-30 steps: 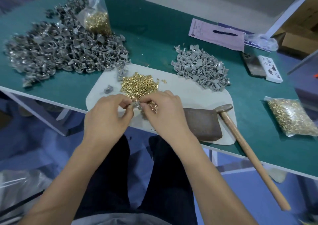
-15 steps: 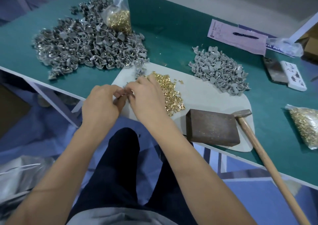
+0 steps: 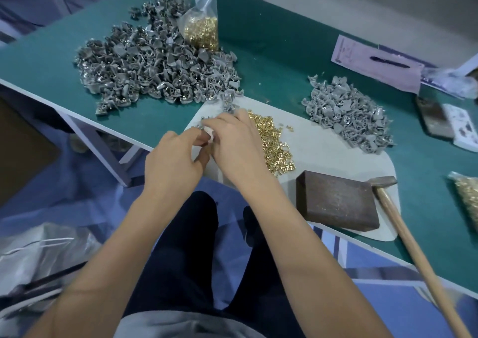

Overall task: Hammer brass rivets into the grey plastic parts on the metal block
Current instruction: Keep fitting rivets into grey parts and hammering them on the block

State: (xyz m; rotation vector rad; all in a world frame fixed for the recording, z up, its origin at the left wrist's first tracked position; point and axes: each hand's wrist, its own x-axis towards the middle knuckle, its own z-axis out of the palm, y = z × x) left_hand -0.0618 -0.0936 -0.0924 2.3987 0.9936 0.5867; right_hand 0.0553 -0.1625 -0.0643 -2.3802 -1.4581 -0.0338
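My left hand (image 3: 172, 160) and my right hand (image 3: 234, 141) meet at the left end of the white mat (image 3: 326, 154), fingers curled together around a small grey plastic part (image 3: 210, 134); most of it is hidden. A loose pile of brass rivets (image 3: 275, 141) lies just right of my right hand. The brown metal block (image 3: 336, 203) sits bare at the mat's near right. A hammer (image 3: 403, 224) with a wooden handle lies beside the block, untouched.
A big heap of grey parts (image 3: 155, 66) with a bag of rivets (image 3: 200, 28) lies at the far left. A smaller grey pile (image 3: 349, 112) sits far right of the mat. Another rivet bag (image 3: 467, 195), a paper with a pen (image 3: 377, 62) and phones (image 3: 447, 120) lie at the right.
Both hands, still joined on the small part, have shifted left from the rivet pile toward the mat's left end. The view has turned left too. Block and hammer have not moved.
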